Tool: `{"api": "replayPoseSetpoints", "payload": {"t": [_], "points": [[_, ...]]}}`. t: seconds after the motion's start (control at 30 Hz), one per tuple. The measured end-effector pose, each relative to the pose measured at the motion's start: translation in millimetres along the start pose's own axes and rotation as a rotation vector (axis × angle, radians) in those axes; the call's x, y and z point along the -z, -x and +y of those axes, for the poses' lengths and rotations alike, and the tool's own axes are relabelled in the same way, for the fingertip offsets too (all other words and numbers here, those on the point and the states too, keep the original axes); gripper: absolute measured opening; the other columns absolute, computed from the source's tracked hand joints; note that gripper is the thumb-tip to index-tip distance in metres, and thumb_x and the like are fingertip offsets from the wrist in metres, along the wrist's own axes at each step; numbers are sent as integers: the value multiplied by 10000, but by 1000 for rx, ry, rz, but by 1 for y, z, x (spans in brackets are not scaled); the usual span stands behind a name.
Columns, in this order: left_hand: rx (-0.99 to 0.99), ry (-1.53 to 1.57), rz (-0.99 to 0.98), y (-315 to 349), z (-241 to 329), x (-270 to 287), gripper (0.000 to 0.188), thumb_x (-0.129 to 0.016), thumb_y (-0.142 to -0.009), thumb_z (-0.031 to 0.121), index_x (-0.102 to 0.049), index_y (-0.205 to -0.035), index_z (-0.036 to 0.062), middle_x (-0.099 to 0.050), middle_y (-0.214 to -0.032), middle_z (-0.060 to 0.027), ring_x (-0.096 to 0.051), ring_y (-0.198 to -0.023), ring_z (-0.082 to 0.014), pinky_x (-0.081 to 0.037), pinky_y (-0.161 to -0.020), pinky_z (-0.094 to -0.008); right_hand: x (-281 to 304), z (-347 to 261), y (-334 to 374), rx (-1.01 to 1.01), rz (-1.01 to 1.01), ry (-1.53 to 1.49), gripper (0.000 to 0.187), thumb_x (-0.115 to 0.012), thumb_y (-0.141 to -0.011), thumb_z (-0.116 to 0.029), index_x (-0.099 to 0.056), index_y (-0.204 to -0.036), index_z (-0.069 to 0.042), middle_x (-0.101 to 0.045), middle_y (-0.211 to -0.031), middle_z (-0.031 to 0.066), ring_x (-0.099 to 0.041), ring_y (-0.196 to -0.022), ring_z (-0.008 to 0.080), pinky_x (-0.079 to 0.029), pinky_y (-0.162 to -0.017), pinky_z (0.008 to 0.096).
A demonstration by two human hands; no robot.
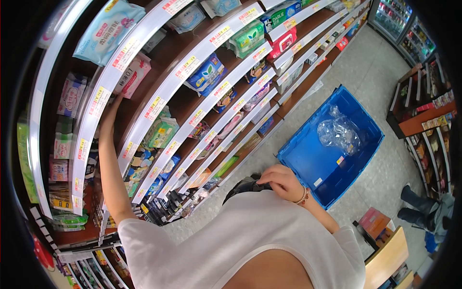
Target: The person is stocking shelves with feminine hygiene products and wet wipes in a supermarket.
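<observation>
Two bare hands are showing: fingers of the left hand are meeting the near end of a pink pack, and I can't tell whether they're gripping or merely touching. That pack is sitting on the shelving, showing between two white price rails. Now the right hand: it's hovering by the waist, fingers loosely bent, nothing visible in them, a bracelet circling the wrist. Blue wipes are resting a row over. Down on the floor a blue crate is standing, crumpled clear plastic lying inside. Farther out, fridges are glowing.
</observation>
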State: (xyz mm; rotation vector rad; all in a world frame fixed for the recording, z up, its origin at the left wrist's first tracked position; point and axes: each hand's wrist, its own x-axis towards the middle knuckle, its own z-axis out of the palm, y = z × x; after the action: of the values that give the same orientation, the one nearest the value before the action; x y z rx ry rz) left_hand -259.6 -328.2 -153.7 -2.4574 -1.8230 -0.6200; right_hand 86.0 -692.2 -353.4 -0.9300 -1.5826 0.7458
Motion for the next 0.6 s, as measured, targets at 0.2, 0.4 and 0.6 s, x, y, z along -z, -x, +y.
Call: {"api": "replayPoseSetpoints", "payload": {"t": [0.2, 0.4, 0.6], "points": [[-127, 87, 526, 151, 80, -19, 408, -574, -832, 136, -453, -1190, -18, -480, -1177, -144, -448, -1109, -250, -360, -937, -348, 22, 47, 37, -357, 117, -7, 228, -470, -704, 76, -597, -863, -27, -558, -780, 108, -552, -745, 246, -441, -665, 328], [-144, 338, 293, 269, 152, -186, 280, -512, -710, -4, -532, -987, 24, -508, -1087, -161, -458, -1049, -314, -331, -901, -423, 20, 161, 139, -699, 107, 446, 336, -563, -779, -98, -504, -1107, -53, -531, -1017, 182, -546, -908, 347, -453, -777, 414], [38, 474, -502, 390, 138, -370, 168, -522, -686, 34, -612, -827, 43, -580, -876, -161, -529, -906, -333, -397, -847, -417, 25, 212, 193, -1108, -382, 460, 569, -637, -746, -288, -412, -1214, -57, -455, -1154, 250, -484, -1054, 407, -410, -910, 422]]}}
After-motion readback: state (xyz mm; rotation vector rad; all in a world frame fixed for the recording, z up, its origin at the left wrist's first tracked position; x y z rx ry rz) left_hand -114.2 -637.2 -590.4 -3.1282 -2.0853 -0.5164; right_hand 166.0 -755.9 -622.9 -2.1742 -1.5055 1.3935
